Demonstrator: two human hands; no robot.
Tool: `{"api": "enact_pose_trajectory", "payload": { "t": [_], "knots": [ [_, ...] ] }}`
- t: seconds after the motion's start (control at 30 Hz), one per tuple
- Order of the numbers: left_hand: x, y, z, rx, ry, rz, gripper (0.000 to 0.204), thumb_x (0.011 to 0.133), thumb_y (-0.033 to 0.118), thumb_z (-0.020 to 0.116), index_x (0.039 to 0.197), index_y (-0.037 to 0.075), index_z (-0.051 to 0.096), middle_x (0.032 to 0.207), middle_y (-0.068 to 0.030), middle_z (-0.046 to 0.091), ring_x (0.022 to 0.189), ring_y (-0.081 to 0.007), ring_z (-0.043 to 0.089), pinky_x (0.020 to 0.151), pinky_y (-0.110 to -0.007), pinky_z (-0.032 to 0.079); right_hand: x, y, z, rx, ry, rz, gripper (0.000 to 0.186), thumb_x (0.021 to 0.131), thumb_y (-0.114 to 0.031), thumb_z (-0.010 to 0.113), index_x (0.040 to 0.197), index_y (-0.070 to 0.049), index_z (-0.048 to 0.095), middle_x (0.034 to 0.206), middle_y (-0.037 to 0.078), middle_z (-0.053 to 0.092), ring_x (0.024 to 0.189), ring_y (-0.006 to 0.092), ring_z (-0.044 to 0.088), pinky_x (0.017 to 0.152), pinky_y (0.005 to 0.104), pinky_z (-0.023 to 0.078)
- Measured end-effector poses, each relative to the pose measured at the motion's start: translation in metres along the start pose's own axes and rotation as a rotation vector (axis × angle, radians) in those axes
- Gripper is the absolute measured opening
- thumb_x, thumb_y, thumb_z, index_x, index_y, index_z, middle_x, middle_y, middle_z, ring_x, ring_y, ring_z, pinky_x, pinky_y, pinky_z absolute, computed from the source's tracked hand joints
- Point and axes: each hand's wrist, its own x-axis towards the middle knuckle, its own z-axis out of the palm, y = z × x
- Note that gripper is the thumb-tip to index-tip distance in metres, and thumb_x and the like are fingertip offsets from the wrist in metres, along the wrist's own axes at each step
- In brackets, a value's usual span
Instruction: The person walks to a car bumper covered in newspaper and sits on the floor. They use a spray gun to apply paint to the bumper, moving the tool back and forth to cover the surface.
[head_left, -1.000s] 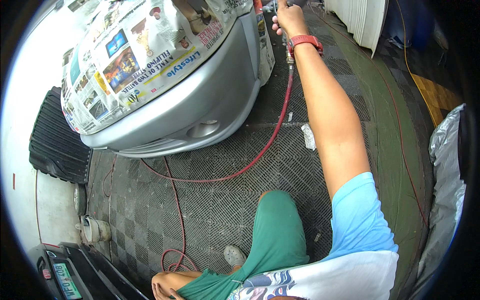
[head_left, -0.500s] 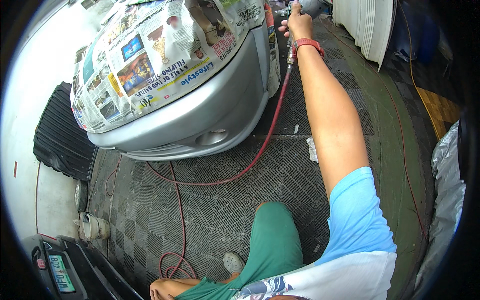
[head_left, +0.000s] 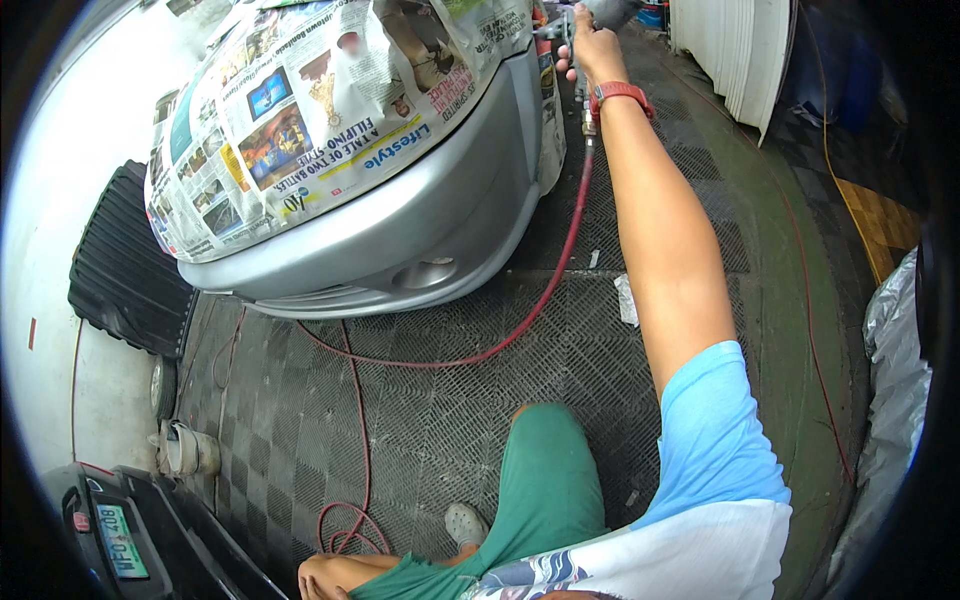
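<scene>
My right hand (head_left: pixel 596 52), wearing a red wristwatch (head_left: pixel 622 93), reaches far forward, its fingers wrapped round the handle of a spray gun (head_left: pixel 572 45). The gun's nozzle points left, beside the corner of a silver car bumper (head_left: pixel 400 250). From the metal fitting under the handle, a red air hose (head_left: pixel 568 240) curves down and left beneath the bumper. Newspaper sheets (head_left: pixel 330 120) cover the car body above it. At the lower edge my left hand (head_left: pixel 322 578) seems to lie on my bent knee; its fingers are not distinct.
Black ridged tiles (head_left: pixel 430 400) cover the floor, with loops of hose at lower left. A dirty bucket (head_left: pixel 192 450) and a black ribbed panel (head_left: pixel 130 260) stand along the left wall. Another car's dark rear (head_left: pixel 190 540) is at lower left. Silver sheeting (head_left: pixel 890 350) hangs at right.
My right hand and the spray gun have shifted slightly; the gun's nozzle now shows beside the bumper's corner. The hose end has swung a little right.
</scene>
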Motion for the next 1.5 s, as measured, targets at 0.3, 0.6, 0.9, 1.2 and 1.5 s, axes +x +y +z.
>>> {"api": "enact_pose_trajectory", "payload": {
  "t": [0.3,0.6,0.9,1.2,1.5],
  "knots": [
    [-0.017,0.006,-0.015,0.052,-0.055,-0.069,0.049,0.106,0.037,0.064,0.131,-0.006,0.068,0.133,-0.0228,0.067,0.123,-0.0366,0.063,0.112,-0.046,0.047,0.001,0.029,-0.027,0.265,0.214,0.159,0.066,0.109,-0.061,0.039,0.106,0.002,0.059,0.073,0.010,0.063,0.054,0.0207,0.063,0.042,0.0322,0.048],
    [-0.009,0.003,-0.004,-0.019,-0.131,-0.031,0.054,0.104,0.039,0.066,0.135,-0.005,0.066,0.143,-0.0244,0.062,0.129,-0.0397,0.060,0.112,-0.048,0.046,-0.086,0.132,-0.068,0.337,0.107,0.500,0.056,0.113,-0.058,0.033,0.112,-0.005,0.053,0.070,0.008,0.056,0.053,0.0183,0.056,0.042,0.0288,0.042],
    [-0.004,0.007,0.004,-0.103,-0.140,-0.033,0.058,0.104,0.039,0.067,0.138,-0.008,0.062,0.140,-0.0265,0.063,0.127,-0.0407,0.061,0.111,-0.047,0.048,-0.129,0.152,-0.074,-0.029,0.100,0.514,0.070,0.107,-0.062,0.047,0.121,0.005,0.062,0.078,0.012,0.071,0.057,0.0209,0.070,0.043,0.0297,0.050],
    [0.004,0.021,0.002,-0.180,-0.225,-0.102,0.054,0.105,0.035,0.066,0.138,-0.007,0.063,0.146,-0.0246,0.057,0.130,-0.0384,0.058,0.112,-0.047,0.046,-0.101,0.079,-0.076,-0.217,0.010,-0.019,0.065,0.105,-0.063,0.051,0.109,-0.001,0.073,0.068,0.004,0.067,0.053,0.0146,0.067,0.046,0.0295,0.052],
    [0.005,0.012,0.014,-0.092,-0.213,0.000,0.048,0.108,0.032,0.062,0.137,-0.006,0.064,0.148,-0.0245,0.055,0.131,-0.0412,0.056,0.112,-0.050,0.044,-0.119,0.106,-0.093,-0.463,-0.139,-0.047,0.070,0.104,-0.066,0.052,0.119,-0.001,0.072,0.066,0.004,0.064,0.050,0.0130,0.062,0.045,0.0301,0.050]
  ]
}}
